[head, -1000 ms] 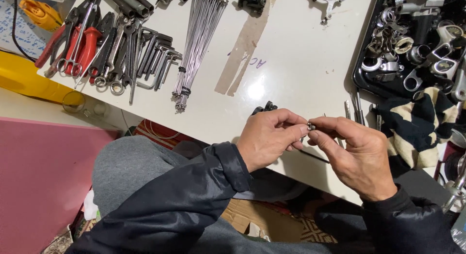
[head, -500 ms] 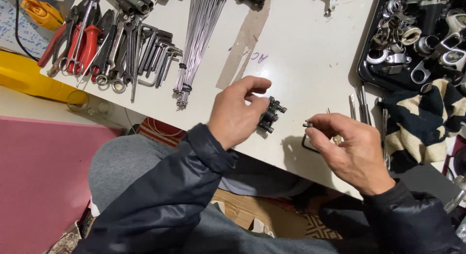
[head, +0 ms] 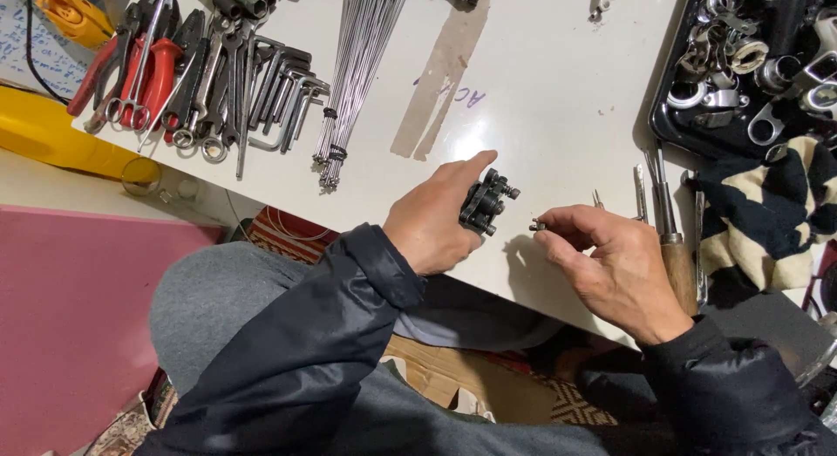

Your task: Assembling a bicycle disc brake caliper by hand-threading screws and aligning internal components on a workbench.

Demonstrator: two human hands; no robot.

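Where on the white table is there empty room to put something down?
The white table is bare between the bundle of thin metal spokes and the black tray of metal parts, above the left hand and right hand. It is crowded by the red-handled pliers and wrenches.

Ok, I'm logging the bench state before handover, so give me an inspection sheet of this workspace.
Surface: glossy white tabletop with a strip of brown tape stuck on it.
Job's things: small black metal bolted assembly at the table edge; tiny dark screw.
Clutter: red-handled pliers, row of hex keys and wrenches, bundle of thin steel spokes, black tray of metal parts, wooden-handled tool.
Grippers: left hand grips the assembly; right hand pinches the screw.
Cables: nothing seen.
Surroundings: pink floor mat, yellow plastic object, checked cloth.
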